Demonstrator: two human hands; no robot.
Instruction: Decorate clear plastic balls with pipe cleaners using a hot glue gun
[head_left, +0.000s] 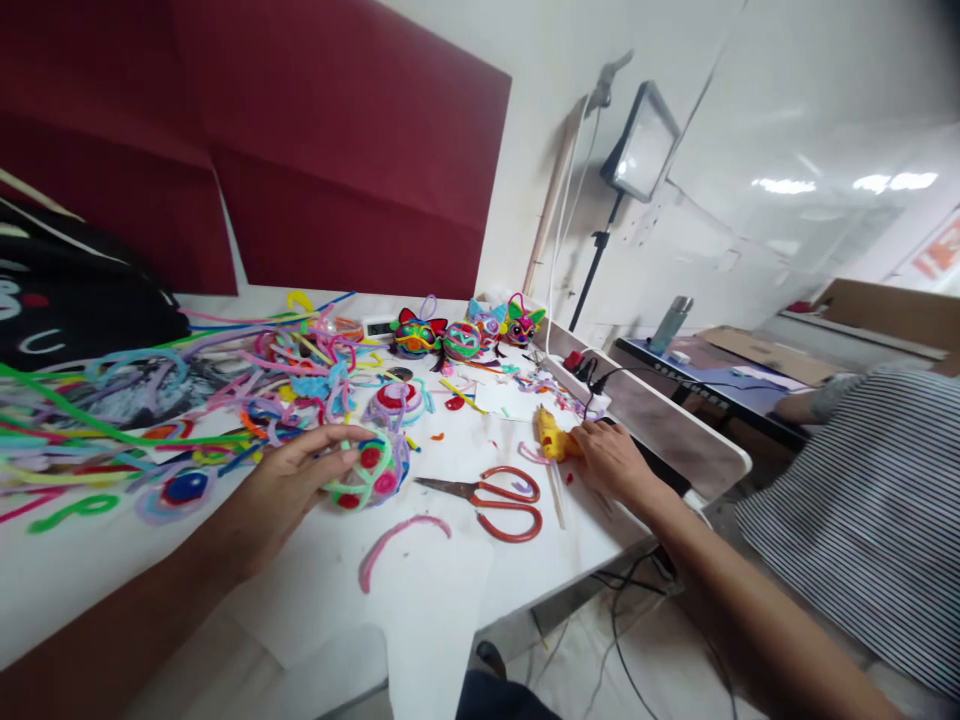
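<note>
My left hand (300, 487) is closed on a craft ball (370, 470) wound with pale green pipe cleaner and dotted with red and pink coils, low over the white table. At the right, my right hand (611, 458) grips the handle of a yellow glue gun (553, 437), its nozzle pointing away from me. Between the hands lie orange-handled scissors (484, 497), blades toward the ball. A pink pipe cleaner (397, 545) curves in front of them. Another decorated ball (399, 400) with a red and white coil rests just behind the held one.
Loose pipe cleaners (300, 370) are heaped at the left. Several finished animal-face balls (461, 340) stand along the wall. A power strip (577, 375) with cables lies beside the table's raised side panel (675, 430). A person in a striped top (862, 510) is at the right.
</note>
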